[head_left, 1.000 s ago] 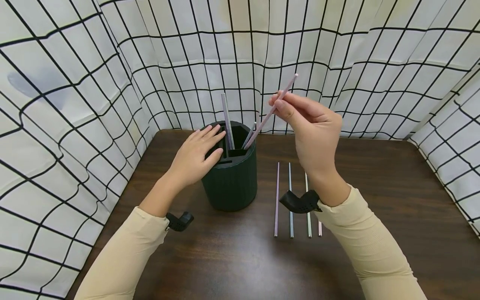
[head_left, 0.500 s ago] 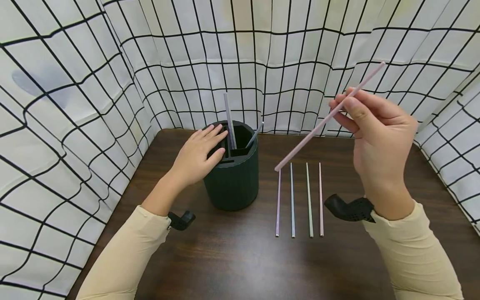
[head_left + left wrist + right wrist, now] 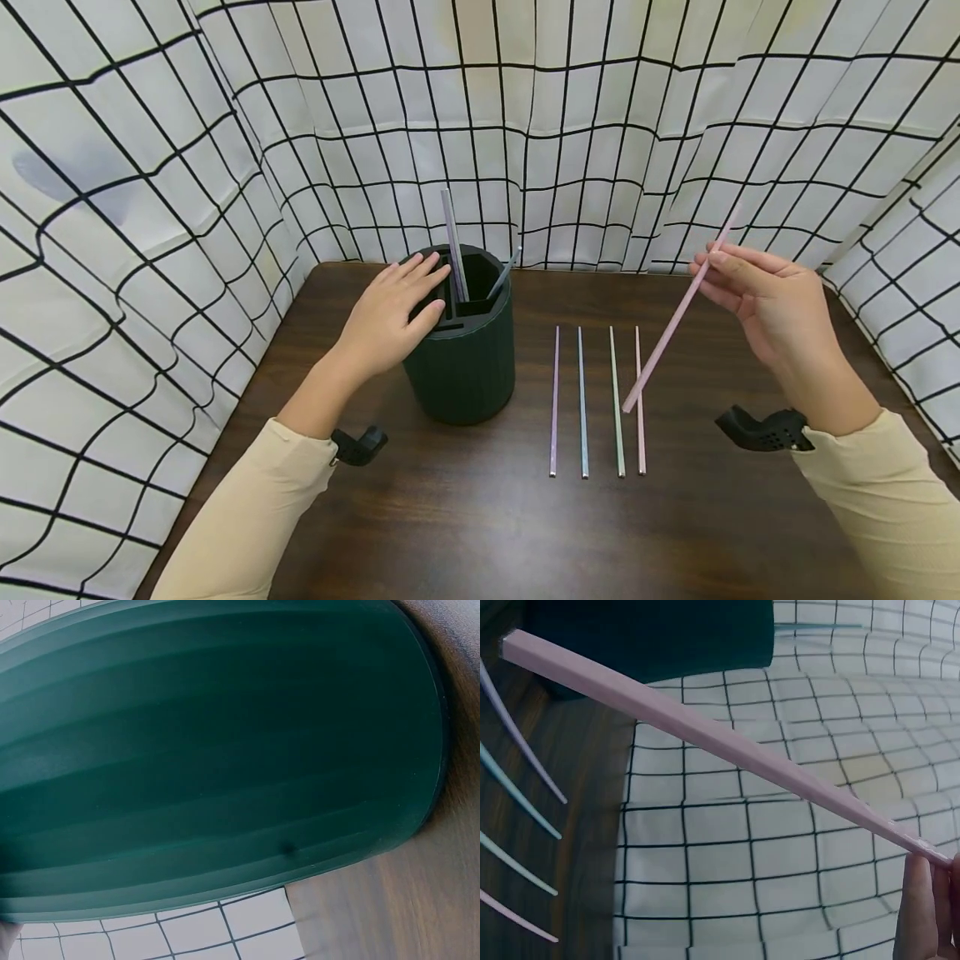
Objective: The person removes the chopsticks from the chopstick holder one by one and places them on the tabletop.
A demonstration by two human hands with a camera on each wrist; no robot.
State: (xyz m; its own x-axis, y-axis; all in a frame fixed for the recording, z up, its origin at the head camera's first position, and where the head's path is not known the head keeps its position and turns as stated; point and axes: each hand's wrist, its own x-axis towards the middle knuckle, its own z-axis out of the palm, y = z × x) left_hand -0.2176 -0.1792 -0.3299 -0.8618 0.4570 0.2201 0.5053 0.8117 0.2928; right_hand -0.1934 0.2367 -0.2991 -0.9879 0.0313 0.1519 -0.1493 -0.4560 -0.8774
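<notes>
My left hand (image 3: 390, 312) rests on top of the dark green ribbed utensil holder (image 3: 465, 375), its fingers straight across the left of the rim. The holder's wall (image 3: 225, 750) fills the left wrist view. Off to the right, my right hand (image 3: 783, 308) pinches a pink chopstick (image 3: 667, 333) between thumb and fingers. The chopstick slants down to the left, its lower end over the row on the table; the right wrist view shows its squared shaft (image 3: 735, 746). Inside the holder stand light purple chopsticks (image 3: 454, 242) and a bluish one (image 3: 506, 271) leaning right.
Right of the holder, a purple chopstick (image 3: 555, 400), a blue one (image 3: 582, 400), a green one (image 3: 617, 400) and a pink one (image 3: 640, 433) lie roughly parallel on the brown wooden table (image 3: 465, 517). White cloth with a black grid (image 3: 585, 108) hangs around the table.
My right hand has drawn the pink chopstick out of the holder, carried it rightward and then lowered it toward the row. My left hand has stayed on the holder.
</notes>
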